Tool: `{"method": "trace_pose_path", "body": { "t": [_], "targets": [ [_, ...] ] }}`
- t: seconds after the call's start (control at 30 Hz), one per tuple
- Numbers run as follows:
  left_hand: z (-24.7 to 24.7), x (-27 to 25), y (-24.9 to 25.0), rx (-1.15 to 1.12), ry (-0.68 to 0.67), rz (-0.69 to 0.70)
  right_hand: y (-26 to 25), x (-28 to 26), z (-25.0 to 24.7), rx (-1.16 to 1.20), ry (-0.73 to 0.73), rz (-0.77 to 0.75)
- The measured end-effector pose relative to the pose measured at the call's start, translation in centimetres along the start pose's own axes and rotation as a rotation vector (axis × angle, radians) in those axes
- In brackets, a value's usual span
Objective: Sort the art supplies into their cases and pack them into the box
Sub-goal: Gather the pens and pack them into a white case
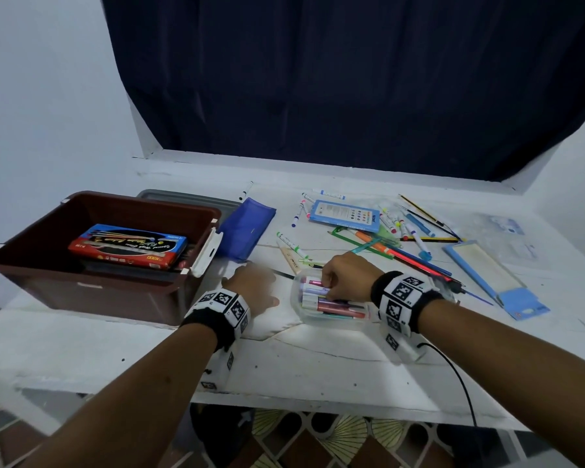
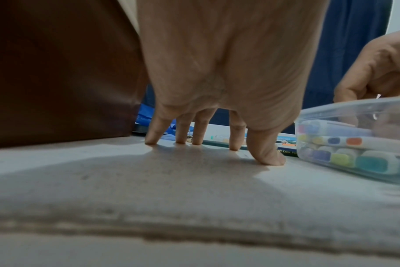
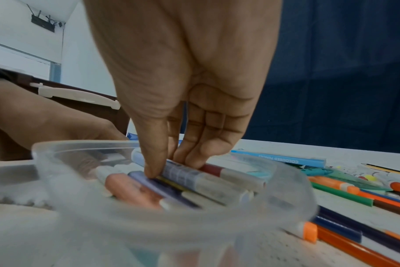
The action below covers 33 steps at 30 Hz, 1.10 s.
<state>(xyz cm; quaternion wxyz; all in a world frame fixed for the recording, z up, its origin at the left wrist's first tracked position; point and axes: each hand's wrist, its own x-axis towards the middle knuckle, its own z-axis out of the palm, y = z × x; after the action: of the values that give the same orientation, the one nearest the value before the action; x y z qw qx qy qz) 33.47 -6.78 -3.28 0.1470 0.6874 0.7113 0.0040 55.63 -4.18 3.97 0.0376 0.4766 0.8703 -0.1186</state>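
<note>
A clear plastic case (image 1: pixel 331 320) (image 2: pixel 354 108) (image 3: pixel 149 225) lies on the white table in front of me, holding several coloured markers. My right hand (image 1: pixel 331 282) (image 3: pixel 171 168) reaches into it, thumb and fingers pinching a pale marker (image 3: pixel 187 175) on top of the pile. My left hand (image 1: pixel 250 285) (image 2: pixel 237 142) stands just left of the case, spread fingertips on the tabletop, holding nothing. The brown box (image 1: pixel 98 292) sits at the left with a paintbrush pack (image 1: pixel 129 246) inside.
A blue pouch (image 1: pixel 245 228) lies right of the box, with a grey lid (image 1: pixel 186 199) behind it. Further right are a blue coloured-pencil case (image 1: pixel 343 216), loose markers (image 1: pixel 390 222), coloured pencils (image 1: pixel 416 258) and an open flat blue case (image 1: pixel 487 268).
</note>
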Motion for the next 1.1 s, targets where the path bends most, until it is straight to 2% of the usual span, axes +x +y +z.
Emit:
{"method": "trace_pose_path", "body": {
  "t": [0.57, 0.67, 0.77, 0.93, 1.1],
  "targets": [
    [-0.3, -0.4, 0.1, -0.006, 0.025, 0.011, -0.2, -0.5, 0.1, -0.001, 0.024, -0.001],
    [-0.7, -0.3, 0.4, -0.032, 0.024, -0.013, 0.6, -1.2, -0.8, 0.035, 0.068, -0.009],
    [-2.3, 0.0, 1.3, -0.085, 0.043, -0.068, 3.1, -2.5, -3.0, 0.066, 0.151, 0.01],
    [-5.2, 1.5, 4.0, -0.106, 0.083, 0.068, 10.5, -5.7, -6.7, 0.11, 0.271, 0.189],
    [-8.1, 3.4, 9.9, -0.11, 0.073, 0.194, 16.7, -7.3, -6.0, 0.171, 0.25, 0.296]
  ]
}}
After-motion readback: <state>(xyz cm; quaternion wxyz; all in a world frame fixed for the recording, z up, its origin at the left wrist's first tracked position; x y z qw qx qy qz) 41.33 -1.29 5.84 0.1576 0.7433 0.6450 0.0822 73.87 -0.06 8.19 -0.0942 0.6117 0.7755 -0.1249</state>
